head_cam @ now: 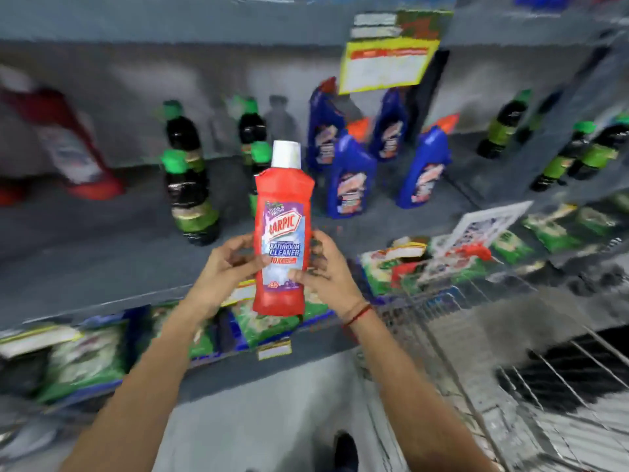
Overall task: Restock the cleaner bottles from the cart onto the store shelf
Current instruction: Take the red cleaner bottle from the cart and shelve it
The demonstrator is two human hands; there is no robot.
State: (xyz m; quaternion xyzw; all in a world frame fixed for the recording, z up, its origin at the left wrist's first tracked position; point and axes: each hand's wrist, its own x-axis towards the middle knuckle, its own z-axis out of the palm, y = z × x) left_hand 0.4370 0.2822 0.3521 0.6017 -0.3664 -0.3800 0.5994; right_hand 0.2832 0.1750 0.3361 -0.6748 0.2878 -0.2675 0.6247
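A red bathroom cleaner bottle [284, 212] with a white cap is upright in front of the grey store shelf [102, 240]. My left hand [226, 267] grips its left side and my right hand [326, 264] grips its right side, thumbs on the label. The wire cart [493, 352] is at the lower right. Another red cleaner bottle [73, 148] stands blurred at the shelf's far left.
Dark bottles with green caps [189, 185] and several blue bottles [350, 175] stand on the shelf behind the held one. A yellow price tag [388, 64] hangs above. Green packets [85, 359] fill the lower shelf. More dark bottles [575, 155] stand at the right.
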